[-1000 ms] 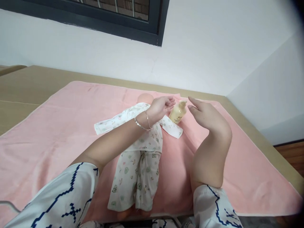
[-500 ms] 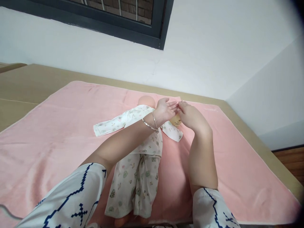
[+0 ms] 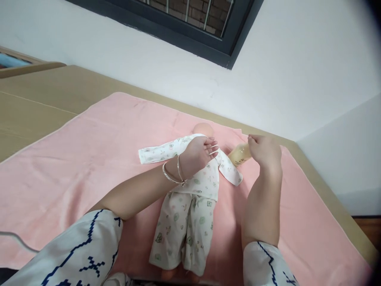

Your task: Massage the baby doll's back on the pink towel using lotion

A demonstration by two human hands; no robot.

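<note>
A doll (image 3: 193, 182) in white printed long-sleeved top and trousers lies on a pink blanket, with its round head (image 3: 203, 129) at the far end. My left hand (image 3: 199, 155), with bangles on the wrist, hovers over the doll's chest. Its palm faces up, the fingers loosely bent and apart, and nothing lies in it. To the right, my right hand (image 3: 264, 151) is raised with bent wrist, blurred by motion, most fingers hidden. Behind it a bottle of yellowish liquid (image 3: 240, 155) lies by the doll's sleeve; the hand covers one end. Whether they touch is not visible.
The pink blanket (image 3: 98, 147) covers much of a wooden surface (image 3: 44, 103) that runs to a white wall (image 3: 178, 79). A dark-framed window (image 3: 229, 59) is above. A grey cord (image 3: 20, 240) crosses the near left corner.
My hands, close together before, have moved apart: the left toward me over the doll's chest, the right outward. My left fingers have curled. The view has shifted, and more of the bottle shows.
</note>
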